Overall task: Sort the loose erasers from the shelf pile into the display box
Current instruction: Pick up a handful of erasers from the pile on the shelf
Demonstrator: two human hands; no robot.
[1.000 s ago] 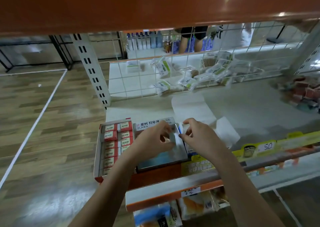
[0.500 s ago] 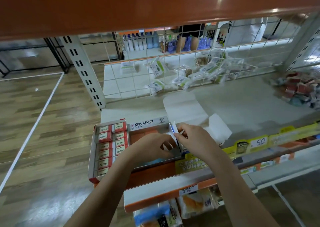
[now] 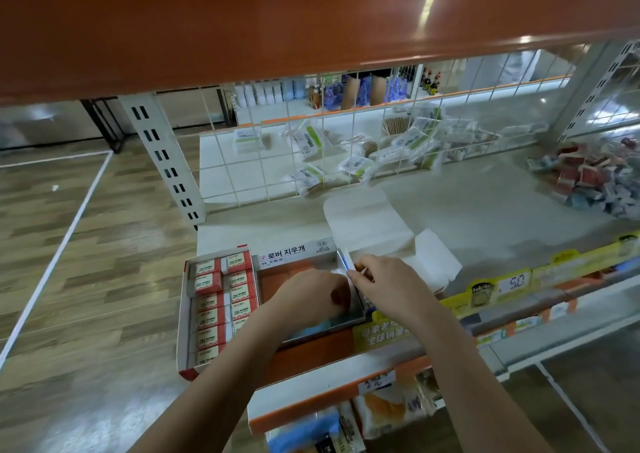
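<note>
the left hand (image 3: pixel 311 295) reaches into a shallow grey cardboard display box (image 3: pixel 294 257) with a printed label along its far wall; its fingers curl down toward the smooth orange floor of the box, and whether they hold anything cannot be told, since the back of the hand hides the fingertips. just to the right of those fingers, the right hand (image 3: pixel 388 284) pinches a thin white and blue eraser (image 3: pixel 346 265) between thumb and forefinger, standing it on edge at the right wall of the box. left of the left hand's fingers sits a red-edged cardboard tray (image 3: pixel 183 314) packed with small rectangular erasers in red and white paper sleeves marked 2b, its near rows partly covered by the left forearm. beyond the right fingers lies a flat white cardboard flap (image 3: pixel 367 220), matte and rounded at the corners. far off to the right of both hands, the shelf pile (image 3: pixel 588 175) of loose erasers is a blurred heap of red, white and blue blocks, cut off by the picture's edge. behind a white wire grid (image 3: pixel 263 161), crinkled clear plastic packets (image 3: pixel 408 141) lie scattered, their print too soft to read. a glossy orange shelf (image 3: pixel 277 19) overhead fills the top of the view.
</note>
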